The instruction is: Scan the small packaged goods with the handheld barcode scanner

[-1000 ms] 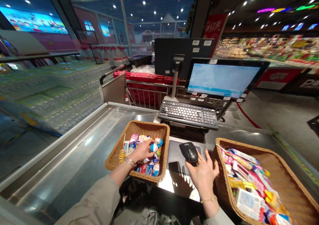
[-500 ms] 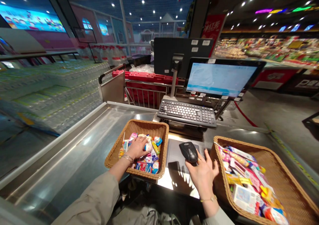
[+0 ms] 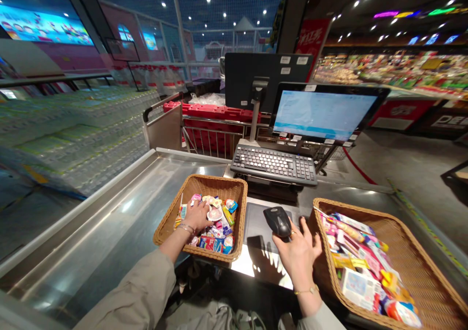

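Your left hand (image 3: 197, 215) lies flat with fingers spread on the small snack packs (image 3: 215, 223) in the left basket (image 3: 171, 218), pinching none yet. Your right hand (image 3: 298, 252) curls around the black scanner (image 3: 278, 221), with the full right basket (image 3: 413, 257) just beside it. The packs look light, soft and crinkly, maybe slippery, so take one gently by its edges.

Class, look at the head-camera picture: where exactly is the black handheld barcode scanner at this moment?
The barcode scanner sits centre frame in the right hand, between the two wicker baskets and just below the keyboard.
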`<control>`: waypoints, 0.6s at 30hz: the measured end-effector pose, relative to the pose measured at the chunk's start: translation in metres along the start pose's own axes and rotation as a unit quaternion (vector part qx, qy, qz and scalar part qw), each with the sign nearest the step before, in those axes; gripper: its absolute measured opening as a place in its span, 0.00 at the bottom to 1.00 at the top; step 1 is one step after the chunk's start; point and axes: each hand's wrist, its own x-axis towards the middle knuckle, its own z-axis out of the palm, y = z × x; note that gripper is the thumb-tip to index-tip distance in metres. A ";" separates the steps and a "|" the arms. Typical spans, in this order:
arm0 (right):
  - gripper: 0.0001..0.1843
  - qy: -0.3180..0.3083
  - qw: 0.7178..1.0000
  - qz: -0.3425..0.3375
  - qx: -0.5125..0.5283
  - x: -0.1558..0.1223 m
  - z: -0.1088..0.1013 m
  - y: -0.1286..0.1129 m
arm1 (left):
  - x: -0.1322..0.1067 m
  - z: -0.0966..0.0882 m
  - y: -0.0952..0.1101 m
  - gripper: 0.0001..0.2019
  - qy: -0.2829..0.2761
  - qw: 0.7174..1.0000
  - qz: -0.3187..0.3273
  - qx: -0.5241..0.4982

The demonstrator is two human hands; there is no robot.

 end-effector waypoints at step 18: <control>0.16 0.015 1.000 -0.018 -0.004 0.011 0.011 -0.002 | -0.007 -0.033 -0.001 0.24 0.182 0.983 0.030 0.002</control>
